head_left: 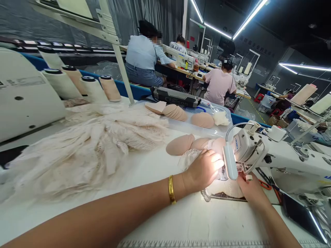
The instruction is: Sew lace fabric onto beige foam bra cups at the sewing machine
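Presently, relative to the sewing machine head (247, 150), I find the lace piece (188, 158) to its left, against my narrowly curled left hand (204, 169), and my right hand (250, 189) below that head, partly hidden, either grip being one I cannot tell.

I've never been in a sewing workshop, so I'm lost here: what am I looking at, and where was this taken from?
It's one picture, from a camera on the worker's head, looking forward and down. The bare arms are the worker's own. The white machine on the right is a sewing machine, with a lit lamp at its front. The left hand rests on white lace; the right hand is by the needle area, its fingertips partly hidden, so I can't tell what it holds. On the table lie beige oval pads and a heap of pale fabric. Other people sit beyond.
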The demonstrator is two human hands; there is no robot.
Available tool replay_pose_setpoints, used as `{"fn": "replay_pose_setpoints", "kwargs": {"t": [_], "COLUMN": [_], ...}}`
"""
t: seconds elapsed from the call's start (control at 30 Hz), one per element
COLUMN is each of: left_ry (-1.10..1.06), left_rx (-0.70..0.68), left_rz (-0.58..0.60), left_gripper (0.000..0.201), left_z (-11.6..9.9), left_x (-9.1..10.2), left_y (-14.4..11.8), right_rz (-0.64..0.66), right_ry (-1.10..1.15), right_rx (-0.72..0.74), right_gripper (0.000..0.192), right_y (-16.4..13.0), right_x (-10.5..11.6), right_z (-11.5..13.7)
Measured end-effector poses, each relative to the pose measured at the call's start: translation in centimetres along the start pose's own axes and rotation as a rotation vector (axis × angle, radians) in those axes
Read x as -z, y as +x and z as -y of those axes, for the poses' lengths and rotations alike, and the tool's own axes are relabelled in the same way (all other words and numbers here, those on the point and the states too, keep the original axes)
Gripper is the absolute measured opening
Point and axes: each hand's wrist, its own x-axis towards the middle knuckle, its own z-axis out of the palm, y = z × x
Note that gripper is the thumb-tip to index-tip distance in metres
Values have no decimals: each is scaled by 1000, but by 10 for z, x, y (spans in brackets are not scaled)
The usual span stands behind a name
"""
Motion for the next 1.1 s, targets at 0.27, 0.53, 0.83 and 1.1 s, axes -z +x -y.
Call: {"fn": "replay_pose_setpoints", "kwargs": {"t": [0.27, 0.53, 0.83, 1.1], "left_ry": [-40, -35, -59, -206], "left_rx": [-131, -153, -249, -294], "left_rz": [230, 129, 153, 161], "left_gripper": [18, 15, 24, 18], "left_z": [17, 3, 7, 13], "left_x": [-3, 11, 5, -2], "left_y": [-6, -23, -27, -14], "right_rz": [61, 103, 47, 67], "right_ry": [-335, -406, -400, -387], "right_rx": [258, 557, 678, 663], "right_gripper": [25, 27, 32, 30], "right_y": [-1, -25, -25, -26], "right_x": [28, -4, -20, -20], "right_z": [-32, -7, -2, -5]}}
